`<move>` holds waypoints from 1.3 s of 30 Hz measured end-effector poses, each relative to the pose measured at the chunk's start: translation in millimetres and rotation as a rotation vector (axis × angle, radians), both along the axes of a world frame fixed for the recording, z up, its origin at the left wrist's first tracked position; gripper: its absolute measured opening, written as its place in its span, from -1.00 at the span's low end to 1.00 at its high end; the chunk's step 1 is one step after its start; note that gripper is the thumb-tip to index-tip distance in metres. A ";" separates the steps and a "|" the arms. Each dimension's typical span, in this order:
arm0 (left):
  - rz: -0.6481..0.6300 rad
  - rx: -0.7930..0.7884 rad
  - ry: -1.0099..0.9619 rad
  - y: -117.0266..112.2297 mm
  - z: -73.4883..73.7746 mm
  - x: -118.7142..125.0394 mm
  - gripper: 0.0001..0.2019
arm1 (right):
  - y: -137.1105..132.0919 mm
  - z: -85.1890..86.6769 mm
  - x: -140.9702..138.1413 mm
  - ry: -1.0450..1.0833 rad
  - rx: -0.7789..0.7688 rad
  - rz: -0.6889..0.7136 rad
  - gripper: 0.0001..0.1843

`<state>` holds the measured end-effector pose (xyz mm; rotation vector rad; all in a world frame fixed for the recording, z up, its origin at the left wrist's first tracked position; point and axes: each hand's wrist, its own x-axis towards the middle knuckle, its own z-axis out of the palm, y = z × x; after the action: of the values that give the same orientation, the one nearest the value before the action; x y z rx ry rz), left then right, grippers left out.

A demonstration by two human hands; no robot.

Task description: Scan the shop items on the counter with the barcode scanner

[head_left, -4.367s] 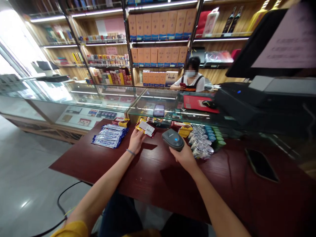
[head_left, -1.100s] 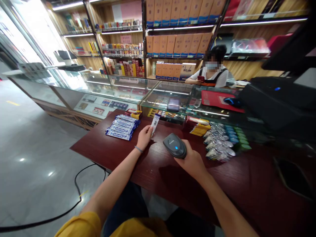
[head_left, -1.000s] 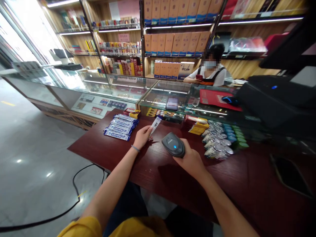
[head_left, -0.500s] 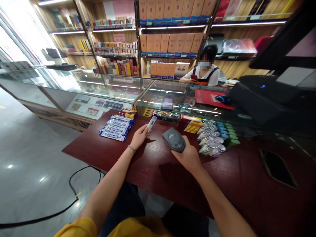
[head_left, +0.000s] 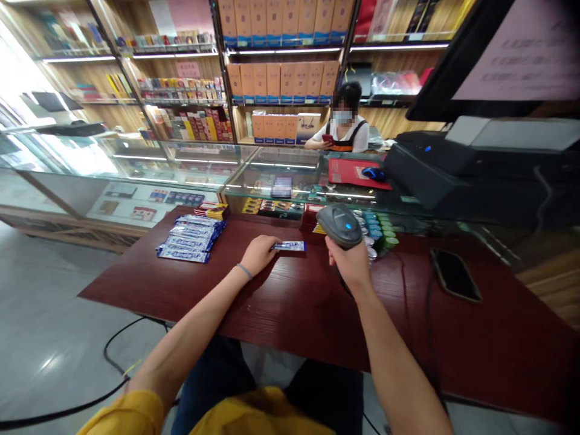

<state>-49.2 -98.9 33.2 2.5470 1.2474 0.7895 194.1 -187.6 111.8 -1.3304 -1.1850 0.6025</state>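
A slim blue-and-white packet (head_left: 292,246) is pinched at its left end by my left hand (head_left: 261,254), low over the dark red table (head_left: 281,302). My right hand (head_left: 351,263) grips the handle of a dark grey barcode scanner (head_left: 341,225), whose top shows a lit blue light. The scanner is to the right of the packet and held above the table. Left of my left hand lies a spread of similar blue-and-white packets (head_left: 190,238). Behind the scanner, rows of blue and green tubes (head_left: 383,229) and silver-capped ones are partly hidden.
A phone (head_left: 455,275) lies on the table at right, with the scanner's cable nearby. A glass counter (head_left: 181,160) runs behind the table, with a red mat (head_left: 353,172) and mouse. A masked person (head_left: 345,124) holding a phone sits beyond it. A monitor (head_left: 489,66) overhangs the right.
My left hand has turned the packet from upright to nearly level and lowered it. The scanner has risen and a blue light on it now shows. My view has shifted to the right.
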 end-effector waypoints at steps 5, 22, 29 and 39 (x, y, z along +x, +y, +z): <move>-0.058 -0.008 0.065 10.2 -12.6 49.9 -0.79 | -3.7 13.6 12.6 0.146 0.052 -0.056 -0.72; 0.135 0.052 0.148 34.7 -23.5 126.9 -0.63 | 1.8 6.5 20.7 0.151 0.036 -0.099 -0.68; 0.023 0.072 -0.023 33.4 -19.2 100.2 -0.61 | -1.1 11.8 11.8 0.085 -0.017 -0.052 -0.63; 0.277 0.162 -0.047 0.9 7.3 -68.1 -0.69 | -2.6 -9.3 -14.5 -0.057 -0.044 0.092 -0.59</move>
<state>-117.2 -98.0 40.5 2.4904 1.6036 1.0402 179.6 -190.2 102.5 -1.3429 -1.2909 0.6635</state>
